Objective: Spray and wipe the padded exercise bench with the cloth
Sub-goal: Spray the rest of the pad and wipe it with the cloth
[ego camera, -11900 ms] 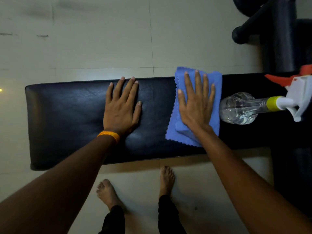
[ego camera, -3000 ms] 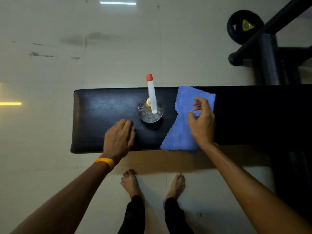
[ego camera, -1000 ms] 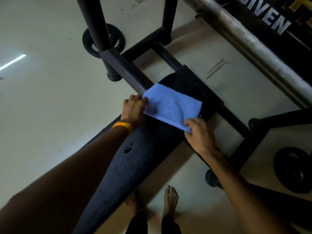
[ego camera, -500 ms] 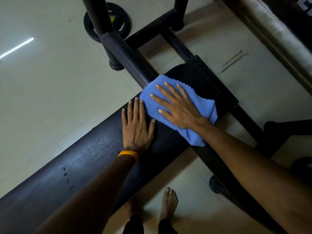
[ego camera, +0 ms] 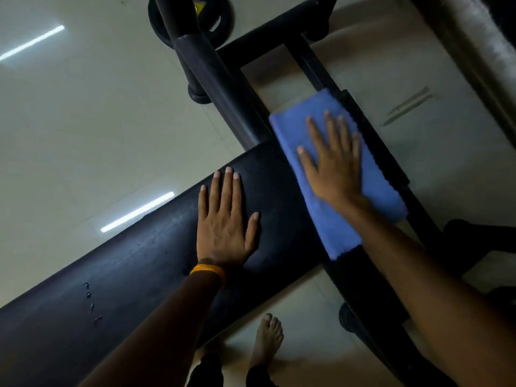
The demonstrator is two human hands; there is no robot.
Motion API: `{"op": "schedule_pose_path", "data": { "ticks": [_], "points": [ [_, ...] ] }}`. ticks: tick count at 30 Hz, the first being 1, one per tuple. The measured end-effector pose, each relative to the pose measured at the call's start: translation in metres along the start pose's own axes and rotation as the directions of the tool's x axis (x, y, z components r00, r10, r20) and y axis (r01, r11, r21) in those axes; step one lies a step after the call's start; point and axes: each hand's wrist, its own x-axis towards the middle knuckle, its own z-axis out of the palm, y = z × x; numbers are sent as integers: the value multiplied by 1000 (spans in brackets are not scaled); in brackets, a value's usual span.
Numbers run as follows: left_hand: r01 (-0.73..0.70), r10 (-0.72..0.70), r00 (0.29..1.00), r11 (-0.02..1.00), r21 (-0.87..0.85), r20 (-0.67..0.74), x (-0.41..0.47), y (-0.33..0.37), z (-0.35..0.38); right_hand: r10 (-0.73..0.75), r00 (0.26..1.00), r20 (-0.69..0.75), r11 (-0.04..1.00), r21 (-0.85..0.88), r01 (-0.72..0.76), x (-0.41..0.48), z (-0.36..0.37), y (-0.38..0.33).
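Observation:
The black padded bench (ego camera: 134,280) runs from lower left to the upper right, with a few water drops on its left part. A blue cloth (ego camera: 329,230) lies spread across the bench's right end. My right hand (ego camera: 333,163) presses flat on the cloth, fingers apart and blurred by motion. My left hand (ego camera: 224,222), with an orange band at the wrist, rests flat on the bare pad just left of the cloth. The spray bottle is out of sight.
A thick black upright post (ego camera: 212,68) and black frame bars (ego camera: 279,37) stand right behind the bench's end. A weight plate (ego camera: 206,15) lies on the pale tiled floor at top. My bare foot (ego camera: 268,342) stands below the bench.
Since half a second ago my right hand has slid the cloth farther right toward the bench's end. My left hand stays flat on the pad. Earlier, both hands were spreading the cloth.

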Motion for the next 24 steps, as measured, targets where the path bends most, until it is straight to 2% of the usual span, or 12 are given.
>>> {"op": "schedule_pose_path", "data": {
  "ticks": [2, 3, 4, 6, 8, 9, 11, 13, 17, 19, 21, 24],
  "points": [
    [-2, 2, 1000, 1000, 11, 7, 1, 0, 1, 307, 950, -53, 951, 49, -305, 26, 3, -21],
    [-2, 2, 1000, 1000, 14, 10, 1, 0, 1, 360, 931, -66, 932, 64, -356, 25, 3, -44],
    [-3, 3, 1000, 1000, 12, 12, 1, -1, 1, 300, 952, -62, 953, 69, -296, 18, 1, -67],
    [-10, 10, 1000, 1000, 5, 1, 1, -2, 2, -77, 997, -7, 997, 30, 77, -10, 2, -96],
    [-8, 8, 1000, 1000, -3, -8, 0, -3, 4, -406, 910, 78, 914, 23, 406, -14, -1, -84],
    [-5, 5, 1000, 1000, -1, -13, -1, -3, 4, -465, 882, 74, 885, 27, 464, 1, -2, -68],
    [-4, 4, 1000, 1000, 18, -16, 0, -2, 4, -378, 923, 68, 926, 26, 377, 36, -1, -34],
    [-2, 2, 1000, 1000, 18, -5, -1, -1, 3, -137, 990, 37, 990, 23, 136, 56, -3, -1],
    [2, -2, 1000, 1000, 9, -4, 0, -1, 1, 240, 969, -59, 971, 12, -240, -8, -5, -20],
    [4, -4, 1000, 1000, 6, 3, 0, 0, 1, 258, 966, -25, 966, 3, -258, -68, -8, -55],
    [1, -1, 1000, 1000, 8, 3, -1, 0, 2, 137, 990, 41, 991, -8, -137, -114, -11, -70],
    [2, -2, 1000, 1000, 8, -1, -2, -1, 3, -25, 999, 43, 1000, 4, 25, -97, -10, -21]
  ]
}}
